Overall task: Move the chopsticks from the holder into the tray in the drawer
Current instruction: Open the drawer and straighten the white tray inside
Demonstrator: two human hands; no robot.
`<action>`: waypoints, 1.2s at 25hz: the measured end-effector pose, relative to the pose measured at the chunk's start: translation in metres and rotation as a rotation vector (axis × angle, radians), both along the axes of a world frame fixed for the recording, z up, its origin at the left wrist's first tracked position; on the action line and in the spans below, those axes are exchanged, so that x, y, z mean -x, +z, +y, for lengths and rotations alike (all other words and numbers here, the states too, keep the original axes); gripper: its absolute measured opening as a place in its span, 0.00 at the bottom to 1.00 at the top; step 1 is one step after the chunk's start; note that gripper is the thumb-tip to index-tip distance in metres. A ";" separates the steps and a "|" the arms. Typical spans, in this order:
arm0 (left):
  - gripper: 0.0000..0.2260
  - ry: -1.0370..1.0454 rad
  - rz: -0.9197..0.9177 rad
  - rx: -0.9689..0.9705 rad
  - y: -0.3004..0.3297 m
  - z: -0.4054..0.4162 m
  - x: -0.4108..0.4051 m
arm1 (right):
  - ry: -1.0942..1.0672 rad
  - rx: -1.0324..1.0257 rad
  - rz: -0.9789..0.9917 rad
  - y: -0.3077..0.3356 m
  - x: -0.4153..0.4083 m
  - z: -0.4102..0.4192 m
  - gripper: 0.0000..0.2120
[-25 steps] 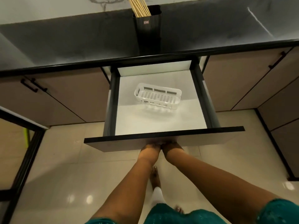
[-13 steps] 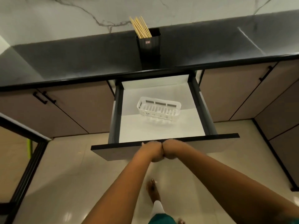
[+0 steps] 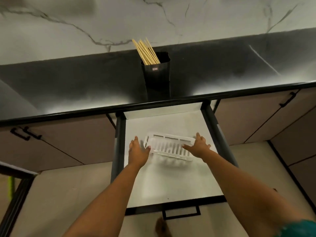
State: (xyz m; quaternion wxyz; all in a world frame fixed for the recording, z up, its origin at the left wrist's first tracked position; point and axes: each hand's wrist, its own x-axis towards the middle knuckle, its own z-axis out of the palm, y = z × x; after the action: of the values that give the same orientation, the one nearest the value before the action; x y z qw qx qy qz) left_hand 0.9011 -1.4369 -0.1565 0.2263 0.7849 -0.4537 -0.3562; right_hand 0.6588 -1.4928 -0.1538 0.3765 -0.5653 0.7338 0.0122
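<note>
- The pale wooden chopsticks (image 3: 147, 51) are stood in the black holder (image 3: 157, 75) on the counter, tips leaned up-left.
- The white slotted plastic tray (image 3: 168, 146) is laid crosswise in the open drawer (image 3: 172, 182).
- Its ends are flanked by the left hand (image 3: 138, 151) and right hand (image 3: 198, 146), fingers straight and spread.

"Where are the chopsticks (image 3: 147, 52)?"
"In the holder (image 3: 156, 75), on the bench (image 3: 68, 86), just behind the open drawer (image 3: 171, 178)."
"And the tray (image 3: 168, 145)?"
"In the drawer, near its back. The left hand (image 3: 138, 150) is at its left end, the right hand (image 3: 198, 146) at its right."
</note>
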 end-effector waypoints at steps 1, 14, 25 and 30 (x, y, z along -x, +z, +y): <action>0.35 0.020 0.029 -0.015 -0.010 -0.010 -0.007 | -0.073 -0.049 -0.029 -0.018 0.003 -0.005 0.46; 0.04 0.122 0.223 -0.140 -0.055 -0.024 -0.012 | -0.276 0.060 -0.153 -0.057 0.000 -0.038 0.18; 0.33 -0.114 0.170 -0.097 -0.059 -0.003 -0.017 | -0.250 -0.088 -0.107 -0.044 0.003 -0.031 0.18; 0.38 -0.207 -0.092 0.010 -0.022 -0.031 -0.007 | -0.122 -0.059 0.046 0.017 -0.020 -0.064 0.32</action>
State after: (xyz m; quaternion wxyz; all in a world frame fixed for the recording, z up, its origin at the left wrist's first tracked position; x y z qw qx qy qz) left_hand 0.9079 -1.4681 -0.1781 0.1713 0.7482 -0.5441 -0.3389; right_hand 0.6789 -1.5566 -0.1369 0.3763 -0.5076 0.7747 0.0238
